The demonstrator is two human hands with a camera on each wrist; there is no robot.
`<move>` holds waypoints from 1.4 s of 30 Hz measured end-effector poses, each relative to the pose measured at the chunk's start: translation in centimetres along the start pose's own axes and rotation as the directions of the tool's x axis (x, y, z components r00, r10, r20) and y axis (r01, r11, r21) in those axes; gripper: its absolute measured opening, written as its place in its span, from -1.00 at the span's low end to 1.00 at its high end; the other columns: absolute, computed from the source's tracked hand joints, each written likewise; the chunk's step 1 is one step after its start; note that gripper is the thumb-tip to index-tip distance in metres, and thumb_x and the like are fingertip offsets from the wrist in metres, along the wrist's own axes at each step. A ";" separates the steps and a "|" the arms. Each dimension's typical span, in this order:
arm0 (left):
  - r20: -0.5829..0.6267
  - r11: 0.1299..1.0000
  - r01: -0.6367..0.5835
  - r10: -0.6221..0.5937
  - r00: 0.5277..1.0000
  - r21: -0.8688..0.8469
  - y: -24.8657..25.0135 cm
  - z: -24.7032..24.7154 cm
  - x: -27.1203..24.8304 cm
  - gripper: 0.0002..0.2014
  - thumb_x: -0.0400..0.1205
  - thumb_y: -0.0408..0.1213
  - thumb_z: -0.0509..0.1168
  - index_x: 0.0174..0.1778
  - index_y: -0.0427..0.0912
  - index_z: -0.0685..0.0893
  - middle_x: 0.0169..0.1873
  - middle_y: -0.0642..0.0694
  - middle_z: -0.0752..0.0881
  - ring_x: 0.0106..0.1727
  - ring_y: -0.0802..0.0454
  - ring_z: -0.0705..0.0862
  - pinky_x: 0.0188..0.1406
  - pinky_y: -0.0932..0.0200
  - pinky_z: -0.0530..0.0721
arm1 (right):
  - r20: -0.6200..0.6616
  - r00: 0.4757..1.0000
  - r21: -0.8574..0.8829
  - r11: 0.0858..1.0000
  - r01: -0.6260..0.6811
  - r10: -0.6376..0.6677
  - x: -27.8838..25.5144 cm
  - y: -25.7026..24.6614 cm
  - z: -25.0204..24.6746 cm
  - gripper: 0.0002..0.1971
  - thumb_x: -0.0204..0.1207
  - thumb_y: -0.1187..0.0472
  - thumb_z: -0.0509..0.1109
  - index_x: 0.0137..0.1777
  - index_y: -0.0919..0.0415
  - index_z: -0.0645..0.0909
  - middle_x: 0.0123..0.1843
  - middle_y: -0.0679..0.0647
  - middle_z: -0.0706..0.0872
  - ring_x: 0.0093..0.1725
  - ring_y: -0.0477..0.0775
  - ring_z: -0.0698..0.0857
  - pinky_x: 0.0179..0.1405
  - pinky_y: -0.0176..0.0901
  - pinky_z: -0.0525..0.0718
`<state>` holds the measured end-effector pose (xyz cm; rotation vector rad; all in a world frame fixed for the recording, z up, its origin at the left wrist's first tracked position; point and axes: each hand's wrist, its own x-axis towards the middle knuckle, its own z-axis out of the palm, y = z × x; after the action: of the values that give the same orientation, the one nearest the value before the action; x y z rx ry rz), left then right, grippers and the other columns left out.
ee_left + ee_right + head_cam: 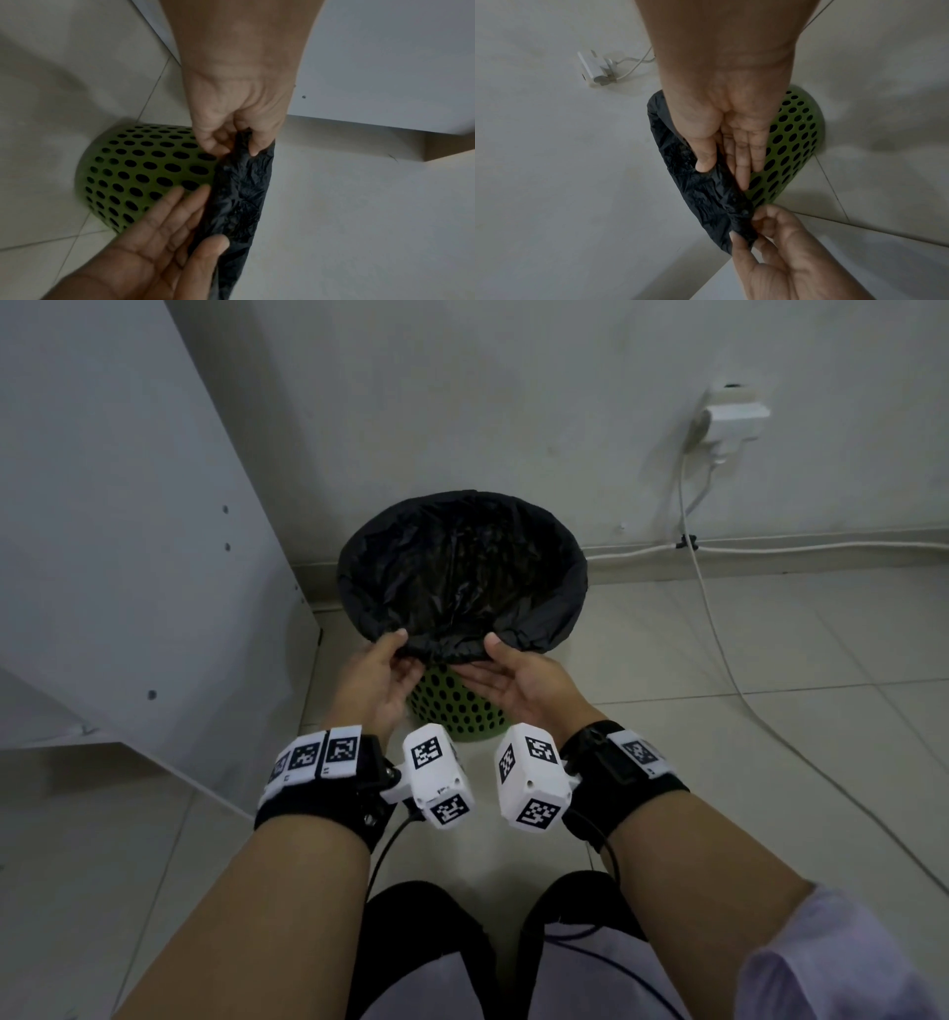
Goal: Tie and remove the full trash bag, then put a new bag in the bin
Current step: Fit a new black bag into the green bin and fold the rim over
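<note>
L hand (377,677) pinches bag (462,567) rim at bin's (457,706) front. R hand (518,683) too, thumb above, straight fingers (746,154) beneath, clear only from wrist cams. Tiled floor (770,660); charger (729,421) on wall (513,403) behind bin.

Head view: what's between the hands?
Bunched rim of the black trash bag, held by left hand and right hand, over the green bin; head view shows it.
</note>
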<state>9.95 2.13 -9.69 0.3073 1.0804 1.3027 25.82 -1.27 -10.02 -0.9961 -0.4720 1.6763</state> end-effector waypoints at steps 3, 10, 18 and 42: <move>-0.018 1.000 0.024 -0.023 1.000 0.015 -0.1 0.4 -0.3 -0.82 0.60 -0.30 0.41 0.09 -0.19 0.64 -0.14 -0.08 0.77 -0.15 0.10 0.69 -0.15 0.17 0.75 | 0.003 1.000 0.009 1.000 -0.008 0.008 -0.1 0.1 0.3 -0.67 0.64 0.23 0.33 0.32 0.40 0.55 0.15 0.36 0.75 0.08 0.24 0.79 0.26 0.09 0.68; 0.030 0.993 -0.057 0.055 0.998 0.105 -0.4 0.2 -0.2 -0.29 0.49 -0.51 0.49 0.51 -0.11 0.34 0.27 -0.21 0.65 0.17 -0.12 0.71 -0.21 0.10 0.80 | 0.025 0.997 -0.064 0.996 -0.065 0.066 -0.6 0.9 0.4 -0.58 0.63 0.09 0.33 0.36 0.37 0.55 0.21 0.30 0.73 0.23 0.21 0.73 0.36 0.06 0.61; -0.187 0.856 -0.331 0.429 0.884 0.397 1.4 -1.3 1.4 -0.40 0.54 -0.37 0.44 0.45 -0.26 0.33 0.26 -0.21 0.59 0.17 -0.04 0.66 0.14 0.17 0.68 | -0.144 0.965 0.091 0.974 -0.210 0.221 -2.0 0.9 -2.3 -0.04 0.36 -0.46 0.26 0.56 0.27 0.27 0.45 0.38 0.45 0.38 0.41 0.54 0.30 0.35 0.59; 0.701 -0.378 -0.595 0.289 0.652 0.709 -1.3 1.5 -0.9 -0.61 0.54 0.36 0.08 0.03 0.30 0.71 -0.25 0.17 0.76 -0.05 0.09 0.64 0.17 -0.08 0.39 | -0.206 0.977 0.191 0.982 -0.010 0.050 0.4 0.5 -1.1 -0.61 0.72 0.24 0.18 -0.27 0.32 0.73 -0.44 0.11 0.74 -0.39 0.01 0.64 -0.32 -0.28 0.58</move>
<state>12.01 1.52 -9.40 2.3962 1.6583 0.6533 26.36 -1.32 -11.18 -1.0290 -0.1553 1.5878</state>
